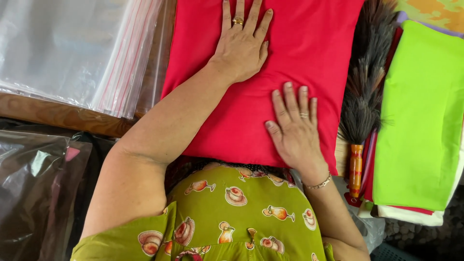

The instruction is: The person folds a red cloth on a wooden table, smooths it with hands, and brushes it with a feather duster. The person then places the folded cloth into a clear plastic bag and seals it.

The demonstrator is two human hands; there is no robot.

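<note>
Both my hands lie flat and open, gripping nothing: my left hand (240, 46) presses the red cloth (309, 63) at top centre, my right hand (295, 130) lower right, nearer me; the cloth's length runs away from me

A plain bright red cloth (295, 63) fills the centre, with a lime green folded cloth (420, 121) at three o'clock. Between them lies a grey-brown feather duster (367, 82) with an orange handle, while clear plastic bags (72, 48) with red strips sit at ten o'clock. At six o'clock shows an olive green dress (227, 222) patterned with cups and pears
</note>
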